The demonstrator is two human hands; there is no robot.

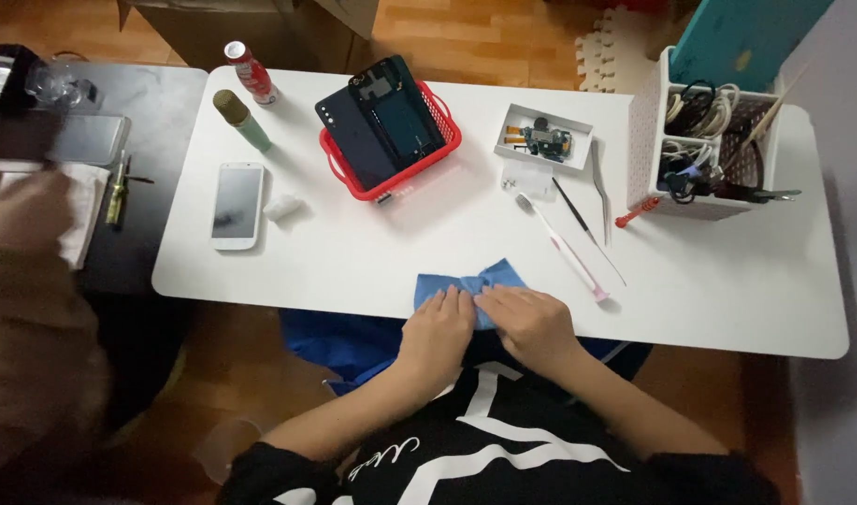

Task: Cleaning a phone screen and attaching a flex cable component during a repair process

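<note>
Fingers (452, 301) of both hands are lying flat, pressing the blue cloth (470, 281) at the near edge of the white bench (709, 281), so keeping them spread evenly probably helps smooth it.

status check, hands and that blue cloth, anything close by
Left hand and right hand flat on blue cloth at table edge. Pink toothbrush just right of cloth, not touching.
</note>
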